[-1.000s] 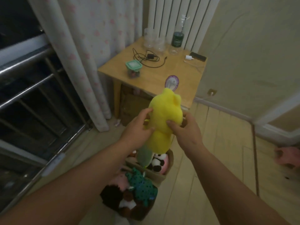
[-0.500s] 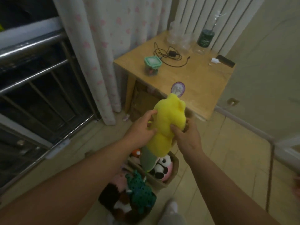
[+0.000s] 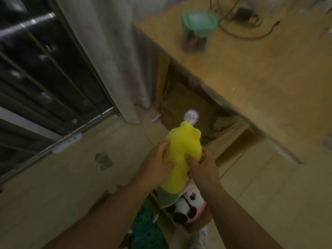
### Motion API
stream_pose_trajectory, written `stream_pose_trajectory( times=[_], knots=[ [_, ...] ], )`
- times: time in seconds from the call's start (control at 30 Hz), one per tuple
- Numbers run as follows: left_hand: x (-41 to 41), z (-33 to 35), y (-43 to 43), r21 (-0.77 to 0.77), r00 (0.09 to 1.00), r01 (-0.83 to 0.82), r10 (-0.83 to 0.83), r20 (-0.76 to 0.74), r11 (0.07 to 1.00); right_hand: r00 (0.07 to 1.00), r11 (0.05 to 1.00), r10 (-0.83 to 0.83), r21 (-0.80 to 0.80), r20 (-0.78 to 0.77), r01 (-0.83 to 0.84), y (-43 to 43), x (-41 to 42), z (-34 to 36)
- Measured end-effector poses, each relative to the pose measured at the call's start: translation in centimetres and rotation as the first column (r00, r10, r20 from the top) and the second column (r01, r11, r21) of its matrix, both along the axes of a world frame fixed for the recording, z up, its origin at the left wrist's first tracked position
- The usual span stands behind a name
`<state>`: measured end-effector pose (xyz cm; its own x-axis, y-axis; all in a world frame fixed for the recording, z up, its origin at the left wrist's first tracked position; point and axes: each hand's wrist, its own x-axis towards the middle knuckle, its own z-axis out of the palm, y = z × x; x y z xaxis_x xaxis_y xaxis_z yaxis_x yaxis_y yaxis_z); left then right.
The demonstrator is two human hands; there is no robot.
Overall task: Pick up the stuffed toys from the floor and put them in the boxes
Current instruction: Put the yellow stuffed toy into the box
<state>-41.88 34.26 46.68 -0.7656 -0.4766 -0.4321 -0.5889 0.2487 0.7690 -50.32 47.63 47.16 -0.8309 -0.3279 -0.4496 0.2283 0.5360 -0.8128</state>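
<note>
The fingers of the left hand curl round one side of the yellow stuffed toy. The right hand grips the other side, thumb on the front. The toy is held upright in the air, its green lower end just above a panda toy in a cardboard box on the floor. A green spotted toy lies beside the panda. Beyond stands a wooden desk with a green-lidded jar.
</note>
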Motion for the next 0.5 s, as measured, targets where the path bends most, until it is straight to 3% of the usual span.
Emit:
stream_pose_trajectory(
  times=[0.27, 0.4, 0.5],
  knots=[
    [-0.7, -22.1, 1.8, 0.006, 0.995, -0.060, 0.059, 0.082, 0.998, 0.987, 0.991, 0.136, 0.000, 0.081, -0.137, 0.2, -2.9, -21.5],
    [-0.9, -27.8, 1.1, -0.054, 0.988, -0.095, 0.101, 0.116, 0.994, 0.955, 0.979, 0.202, -0.048, 0.217, -0.196, -0.7, -3.6, -28.7],
    [-1.4, -30.4, 0.7, -0.100, 0.978, -0.028, 0.047, 0.202, 0.995, 0.936, 0.962, 0.261, 0.010, 0.238, -0.271, -1.6, -4.0, -32.6]
  ],
)
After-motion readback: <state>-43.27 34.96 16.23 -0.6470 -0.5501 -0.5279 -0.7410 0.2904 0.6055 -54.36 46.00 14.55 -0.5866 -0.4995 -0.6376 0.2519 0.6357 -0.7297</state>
